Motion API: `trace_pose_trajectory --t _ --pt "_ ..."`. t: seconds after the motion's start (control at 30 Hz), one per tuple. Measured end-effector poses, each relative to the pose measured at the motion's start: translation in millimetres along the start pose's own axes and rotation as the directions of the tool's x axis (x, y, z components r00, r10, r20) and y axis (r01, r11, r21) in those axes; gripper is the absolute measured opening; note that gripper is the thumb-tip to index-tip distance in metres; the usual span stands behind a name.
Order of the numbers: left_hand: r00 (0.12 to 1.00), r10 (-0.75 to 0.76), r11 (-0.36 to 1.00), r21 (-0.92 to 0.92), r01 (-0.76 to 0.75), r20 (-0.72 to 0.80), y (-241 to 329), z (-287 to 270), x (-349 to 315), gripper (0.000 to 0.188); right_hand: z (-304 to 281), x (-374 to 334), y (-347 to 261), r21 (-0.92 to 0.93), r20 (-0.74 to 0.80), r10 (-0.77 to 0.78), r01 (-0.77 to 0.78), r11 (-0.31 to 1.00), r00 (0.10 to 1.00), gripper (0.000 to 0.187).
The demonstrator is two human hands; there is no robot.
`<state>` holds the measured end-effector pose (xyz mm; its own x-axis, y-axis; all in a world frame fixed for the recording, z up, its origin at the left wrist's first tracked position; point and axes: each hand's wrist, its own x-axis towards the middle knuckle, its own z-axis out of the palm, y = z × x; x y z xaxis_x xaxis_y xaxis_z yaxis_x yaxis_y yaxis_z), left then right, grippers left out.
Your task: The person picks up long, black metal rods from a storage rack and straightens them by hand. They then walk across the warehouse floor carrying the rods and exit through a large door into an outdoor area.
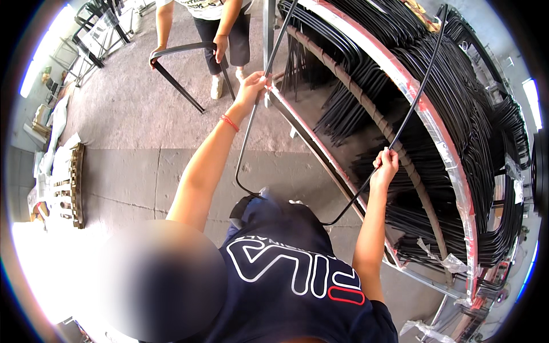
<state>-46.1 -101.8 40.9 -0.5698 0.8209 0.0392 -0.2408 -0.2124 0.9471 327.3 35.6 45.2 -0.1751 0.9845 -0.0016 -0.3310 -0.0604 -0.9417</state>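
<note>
A long, thin black tube (239, 163), bent into a U, runs between my two hands. Its curved end lies low, in front of my body, and its two legs spread upward and away. My left hand (253, 88) is closed round the left leg, near a corner of the rack. Lower down on the other side, my right hand (386, 164) grips the right leg, which slants up in front of the rack. Many similar bent black tubes (452, 86) hang packed on the large rack (420, 97), whose curved-looking rails are wrapped in red and clear film.
Beyond my left hand a person stands on the carpet (123, 117), both hands on a black U-shaped frame (194, 48). The rack's lower rail (320, 146) passes between my arms. A slatted stack (76, 186) stands at left. A blurred round patch hides the lower left.
</note>
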Motion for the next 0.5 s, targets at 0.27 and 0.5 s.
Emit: trace_pose_trajectory --t 0.27,0.5 --pt "0.998 -0.063 0.997 -0.038 0.064 0.015 5.8 5.7 -1.8 0.013 -3.8 -11.0 -10.0 0.021 -0.012 -0.002 0.002 1.0 1.0 0.01" --pt "0.999 -0.029 1.0 -0.007 0.029 0.046 11.0 27.2 10.3 0.014 -13.3 -10.6 -20.9 0.056 -0.057 -0.054 0.057 0.997 0.997 0.009"
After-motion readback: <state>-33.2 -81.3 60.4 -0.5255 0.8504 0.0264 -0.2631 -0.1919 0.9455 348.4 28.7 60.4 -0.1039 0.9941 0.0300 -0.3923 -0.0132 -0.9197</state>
